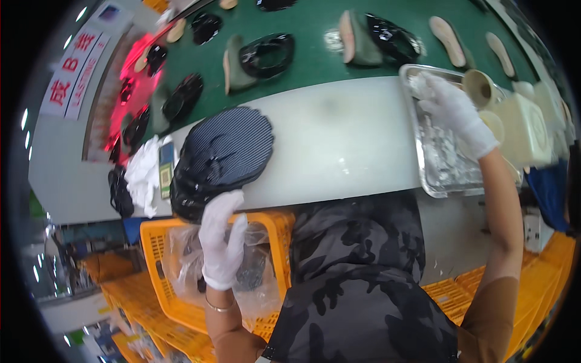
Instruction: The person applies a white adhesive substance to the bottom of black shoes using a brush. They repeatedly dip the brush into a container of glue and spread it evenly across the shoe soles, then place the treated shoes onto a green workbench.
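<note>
My left hand (pixel 221 242), in a white glove, is open beside the table's front edge, thumb apart from the fingers. Its fingertips are close to a pile of shiny black shoe uppers (pixel 227 148) with striped blue-grey lining; whether they touch it I cannot tell. On the right, my white-gloved right hand (pixel 457 115) reaches over a metal tray (pixel 426 172). Its fingers are bent together at the tray's far left corner, and what they hold, if anything, is hidden. Clear, glossy small material (pixel 445 154) lies in the tray.
A green conveyor belt (pixel 321 57) carries black uppers, grey-green shoe lasts and pale insoles along the far side. Beside the tray stand a beige cup (pixel 478 89) and a cream plastic jug (pixel 523 130). An orange crate (pixel 151 260) with plastic bags sits below my left hand.
</note>
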Motion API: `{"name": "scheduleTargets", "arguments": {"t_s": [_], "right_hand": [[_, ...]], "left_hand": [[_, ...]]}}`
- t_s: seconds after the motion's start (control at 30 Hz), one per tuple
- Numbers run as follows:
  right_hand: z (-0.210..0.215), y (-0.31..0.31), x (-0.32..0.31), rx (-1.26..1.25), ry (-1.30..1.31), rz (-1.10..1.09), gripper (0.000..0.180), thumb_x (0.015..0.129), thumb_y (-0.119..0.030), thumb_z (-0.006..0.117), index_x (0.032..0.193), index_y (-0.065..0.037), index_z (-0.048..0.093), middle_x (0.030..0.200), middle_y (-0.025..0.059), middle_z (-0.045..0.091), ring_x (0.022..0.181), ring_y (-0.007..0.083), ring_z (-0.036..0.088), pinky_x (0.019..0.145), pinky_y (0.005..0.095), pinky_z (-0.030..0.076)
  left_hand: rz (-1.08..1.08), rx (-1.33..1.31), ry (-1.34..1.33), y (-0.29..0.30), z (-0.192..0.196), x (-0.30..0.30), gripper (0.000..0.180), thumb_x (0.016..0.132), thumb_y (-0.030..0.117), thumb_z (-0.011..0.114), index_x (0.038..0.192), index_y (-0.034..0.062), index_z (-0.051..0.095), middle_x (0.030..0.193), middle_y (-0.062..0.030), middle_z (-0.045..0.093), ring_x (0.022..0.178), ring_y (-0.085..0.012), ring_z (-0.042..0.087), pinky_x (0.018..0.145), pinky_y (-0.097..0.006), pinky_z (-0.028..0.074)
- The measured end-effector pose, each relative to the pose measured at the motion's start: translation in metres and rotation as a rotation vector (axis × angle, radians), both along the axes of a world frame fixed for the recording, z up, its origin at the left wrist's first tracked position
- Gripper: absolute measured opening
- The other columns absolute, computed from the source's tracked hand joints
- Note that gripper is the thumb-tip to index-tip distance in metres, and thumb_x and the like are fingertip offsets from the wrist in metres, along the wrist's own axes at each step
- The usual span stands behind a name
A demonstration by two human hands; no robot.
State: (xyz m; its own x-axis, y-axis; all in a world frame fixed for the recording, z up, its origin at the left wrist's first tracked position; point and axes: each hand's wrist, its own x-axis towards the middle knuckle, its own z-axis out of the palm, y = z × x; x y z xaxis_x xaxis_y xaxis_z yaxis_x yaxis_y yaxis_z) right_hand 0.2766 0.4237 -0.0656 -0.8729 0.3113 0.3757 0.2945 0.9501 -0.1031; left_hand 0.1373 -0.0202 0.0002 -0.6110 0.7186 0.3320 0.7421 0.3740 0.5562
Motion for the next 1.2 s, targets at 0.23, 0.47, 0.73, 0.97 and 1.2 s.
{"name": "scheduleTargets", "arguments": {"t_s": [0.23,0.47,0.73,0.97,1.2], "right_hand": [[0.075,-0.081,0.059,-0.410,0.281,-0.088,0.023,0.083,-0.002,0.059,0.106,0.000,0.058,0.091,0.0051,0.061,0.074,0.0085,0.055,0.067,0.0212,0.044],[0.021,-0.103,0.190,-0.629,0.997,-0.592,0.016,0.089,-0.003,0.052,0.104,0.000,0.052,0.089,0.0027,0.053,0.068,0.0052,0.047,0.055,0.0151,0.038],[-0.005,-0.081,0.157,-0.981,0.912,-0.582,0.038,0.087,-0.005,0.054,0.124,-0.003,0.045,0.085,-0.0005,0.053,0.064,0.0045,0.048,0.053,0.0176,0.039],[0.006,-0.071,0.137,-0.807,0.890,-0.485,0.025,0.085,-0.003,0.059,0.110,0.000,0.056,0.090,0.0025,0.060,0.072,0.0070,0.056,0.062,0.0191,0.046],[0.013,-0.069,0.140,-0.544,1.040,-0.279,0.020,0.079,-0.003,0.067,0.099,-0.004,0.060,0.083,-0.0005,0.058,0.071,0.0040,0.053,0.058,0.0177,0.043]], "left_hand": [[0.379,-0.130,0.515,-0.017,-0.007,-0.077,0.032,0.078,0.008,0.063,0.108,-0.0005,0.056,0.097,-0.0135,0.058,0.089,-0.0301,0.053,0.081,-0.037,0.041],[0.225,-0.471,0.786,-0.011,-0.009,-0.160,0.033,0.078,0.023,0.067,0.097,-0.0026,0.061,0.091,-0.0152,0.062,0.085,-0.0297,0.059,0.078,-0.037,0.044],[0.157,-0.516,0.493,-0.002,-0.013,-0.164,0.012,0.078,0.003,0.058,0.089,-0.0008,0.053,0.091,-0.0140,0.051,0.083,-0.0326,0.052,0.073,-0.038,0.042],[0.345,-0.486,0.457,-0.010,-0.027,-0.169,0.024,0.093,0.019,0.045,0.110,0.0025,0.049,0.103,-0.0150,0.061,0.091,-0.0289,0.061,0.078,-0.033,0.045],[0.308,-0.206,0.110,-0.019,-0.008,-0.184,0.016,0.095,0.014,0.041,0.090,-0.0010,0.043,0.088,-0.0068,0.044,0.085,-0.0173,0.042,0.084,-0.026,0.034]]}}
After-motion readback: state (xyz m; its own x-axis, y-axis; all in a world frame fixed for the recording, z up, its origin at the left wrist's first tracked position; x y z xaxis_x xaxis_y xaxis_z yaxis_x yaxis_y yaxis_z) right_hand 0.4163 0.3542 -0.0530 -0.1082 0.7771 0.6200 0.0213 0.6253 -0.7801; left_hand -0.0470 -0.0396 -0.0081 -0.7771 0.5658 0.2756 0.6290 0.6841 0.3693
